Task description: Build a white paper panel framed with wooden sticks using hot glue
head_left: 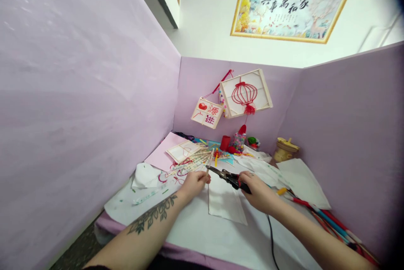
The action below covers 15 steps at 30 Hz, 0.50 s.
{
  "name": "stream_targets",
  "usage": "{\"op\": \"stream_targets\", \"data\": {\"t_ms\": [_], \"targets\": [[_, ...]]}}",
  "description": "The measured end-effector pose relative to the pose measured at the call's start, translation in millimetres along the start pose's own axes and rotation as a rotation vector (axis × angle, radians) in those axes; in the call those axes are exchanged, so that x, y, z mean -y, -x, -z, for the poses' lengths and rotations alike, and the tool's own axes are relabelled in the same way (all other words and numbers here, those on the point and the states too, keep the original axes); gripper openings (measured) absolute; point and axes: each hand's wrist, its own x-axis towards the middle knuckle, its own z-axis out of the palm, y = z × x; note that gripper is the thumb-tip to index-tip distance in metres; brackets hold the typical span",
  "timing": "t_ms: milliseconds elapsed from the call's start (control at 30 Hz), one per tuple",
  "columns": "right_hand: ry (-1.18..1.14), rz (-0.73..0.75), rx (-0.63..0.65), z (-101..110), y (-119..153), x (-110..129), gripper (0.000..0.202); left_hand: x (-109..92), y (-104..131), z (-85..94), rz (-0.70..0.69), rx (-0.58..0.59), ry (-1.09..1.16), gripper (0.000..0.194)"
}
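Note:
My left hand (196,183) pinches a thin pale wooden stick (211,159) that points up and away from me. My right hand (255,186) is wrapped round the handle of a black tool (229,176) with a long dark tip and a cord (272,240) hanging from it. The tip reaches left and meets or nearly meets the stick just above my left fingers; exact contact cannot be told. Below my hands a white rectangular sheet (225,205) lies on the white-covered table (195,236).
Loose sticks (195,161) and red pipe cleaners lie beyond my left hand, beside a small framed panel (183,151). A red roll (225,143) and yellow pot (285,150) stand at the back. Coloured bundles (331,219) lie right. Purple panels (240,127) enclose the table.

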Motion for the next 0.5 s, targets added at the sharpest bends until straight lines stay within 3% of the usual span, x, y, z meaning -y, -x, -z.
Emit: {"op": "stream_targets", "data": {"t_ms": [200,333,500], "targets": [[-0.015,-0.108,0.028,6,-1,7,0.044,-2,-2,-1.0,0.004,0.017,0.006,0.024],[-0.064,-0.144,0.243,22,-8,7,0.025,-7,-6,3.5,0.118,0.147,0.125,0.021],[-0.237,-0.290,0.514,39,-10,4,0.026,-17,-6,14.9,0.383,0.389,0.336,0.026]]}}
